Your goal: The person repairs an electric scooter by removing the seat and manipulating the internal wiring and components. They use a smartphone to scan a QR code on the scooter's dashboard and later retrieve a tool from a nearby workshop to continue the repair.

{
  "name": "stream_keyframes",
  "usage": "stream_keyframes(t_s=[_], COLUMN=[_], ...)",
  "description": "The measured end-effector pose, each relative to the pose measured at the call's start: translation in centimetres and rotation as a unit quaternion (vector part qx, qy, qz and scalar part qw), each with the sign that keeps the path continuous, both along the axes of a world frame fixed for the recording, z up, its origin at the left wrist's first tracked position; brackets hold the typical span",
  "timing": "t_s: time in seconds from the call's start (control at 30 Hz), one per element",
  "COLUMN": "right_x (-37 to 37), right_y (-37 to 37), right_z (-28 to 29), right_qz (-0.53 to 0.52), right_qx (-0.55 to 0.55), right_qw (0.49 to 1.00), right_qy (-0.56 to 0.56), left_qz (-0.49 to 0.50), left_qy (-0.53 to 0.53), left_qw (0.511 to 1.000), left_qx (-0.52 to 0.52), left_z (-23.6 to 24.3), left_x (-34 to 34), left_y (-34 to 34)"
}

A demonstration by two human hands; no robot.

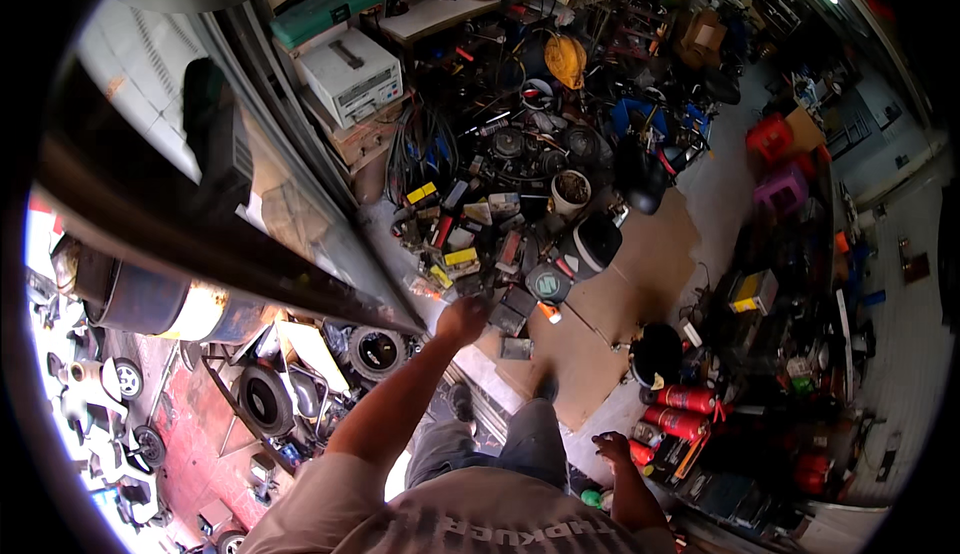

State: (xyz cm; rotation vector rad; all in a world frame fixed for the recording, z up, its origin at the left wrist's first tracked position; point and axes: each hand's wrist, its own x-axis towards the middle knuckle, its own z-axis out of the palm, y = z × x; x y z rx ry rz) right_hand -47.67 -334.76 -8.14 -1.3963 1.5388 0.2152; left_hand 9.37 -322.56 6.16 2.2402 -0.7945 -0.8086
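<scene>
My left hand (463, 320) reaches forward over the floor, just beside the lower end of the sliding door's frame (330, 289). Its fingers are in shadow, so I cannot make out whether they grip anything. Below and beyond it lie dark flat boxes (513, 309) and a smaller grey box (516, 349). My right hand (612, 448) hangs low at my side with its fingers loosely apart and nothing in them. Red fire extinguishers (680, 412) lie nearest to that hand, on its right.
Car parts, small boxes and a bucket (571, 192) crowd the floor ahead. Flattened cardboard (640, 284) covers part of the walkway. Tyres (378, 351) lie outside the doorway on the left. A white machine (352, 74) stands at the back left, and cluttered shelving lines the right.
</scene>
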Motion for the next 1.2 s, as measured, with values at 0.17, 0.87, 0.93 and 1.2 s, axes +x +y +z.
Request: stream_keyframes(t_s=[0.17, 0.87, 0.93, 1.2], right_x=[4.1, 64.2, 70.2, 108.1], right_y=[-10.5, -38.9, -37.9, -38.4], right_z=[-2.0, -8.3, -9.6, -10.0], right_qz=[-0.067, 0.102, 0.265, 0.326], right_qx=[0.090, 0.053, -0.103, -0.238], right_qw=[0.994, 0.944, 0.898, 0.865], right_qy=[0.004, -0.311, -0.335, -0.298], left_qz=[0.001, -0.015, 0.008, 0.051], left_qy=[-0.242, -0.558, -0.592, -0.590], left_qw=[0.969, 0.752, 0.742, 0.770], left_qx=[0.041, 0.351, 0.314, 0.238], left_z=[9.5, 12.9, 11.9, 10.9], left_x=[13.0, 66.6, 68.0, 67.0], left_y=[-13.4, -33.3, -32.9, -35.9])
